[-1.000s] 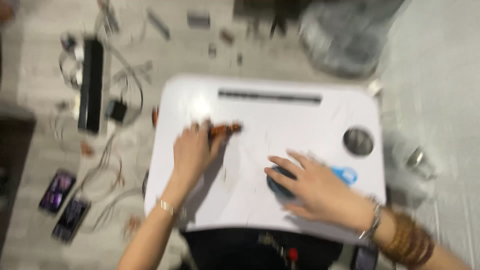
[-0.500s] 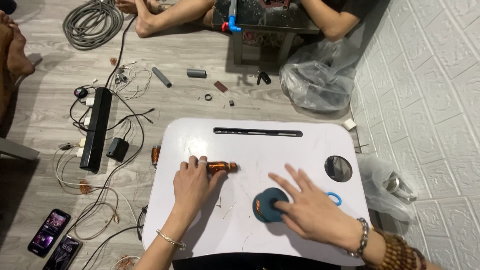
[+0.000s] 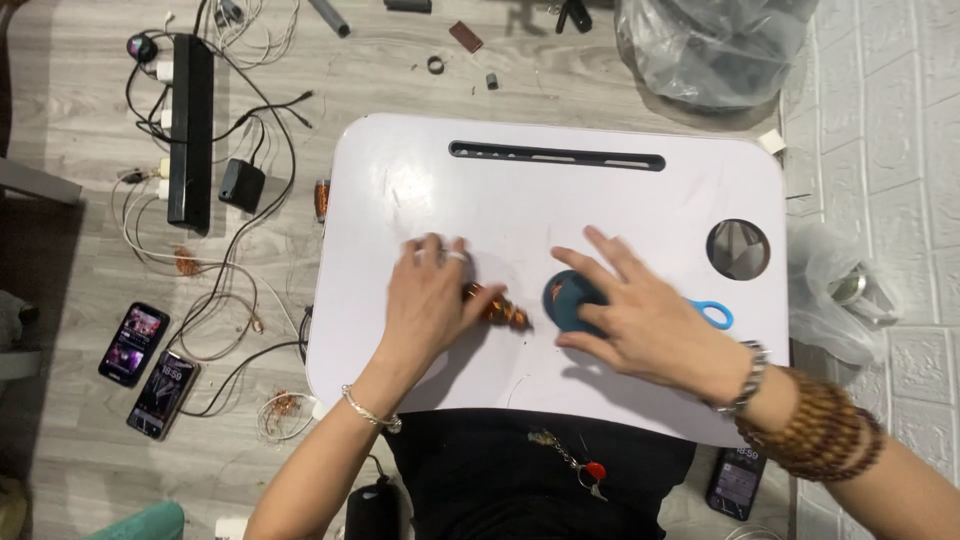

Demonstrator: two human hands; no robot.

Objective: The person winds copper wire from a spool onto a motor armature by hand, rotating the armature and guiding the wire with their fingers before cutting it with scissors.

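On a white lap table (image 3: 560, 200) my left hand (image 3: 430, 300) lies over a small copper wire coil (image 3: 500, 308), fingers curled around its left end. My right hand (image 3: 640, 315) rests flat, fingers spread, on a round dark blue speaker (image 3: 568, 297) with a light blue loop (image 3: 715, 315) sticking out to the right. The two hands are a short gap apart.
The table has a slot (image 3: 556, 156) along its far edge and a round cup hole (image 3: 738, 248) at right. On the floor at left: a black power strip (image 3: 190, 120), tangled cables, two phones (image 3: 145, 365). A plastic bag (image 3: 710, 45) sits beyond the table, a third phone (image 3: 737, 482) near me.
The view has tilted down and closer. My left hand has drawn the copper coil toward me and to the right, nearer the speaker. My right hand stays on the speaker.
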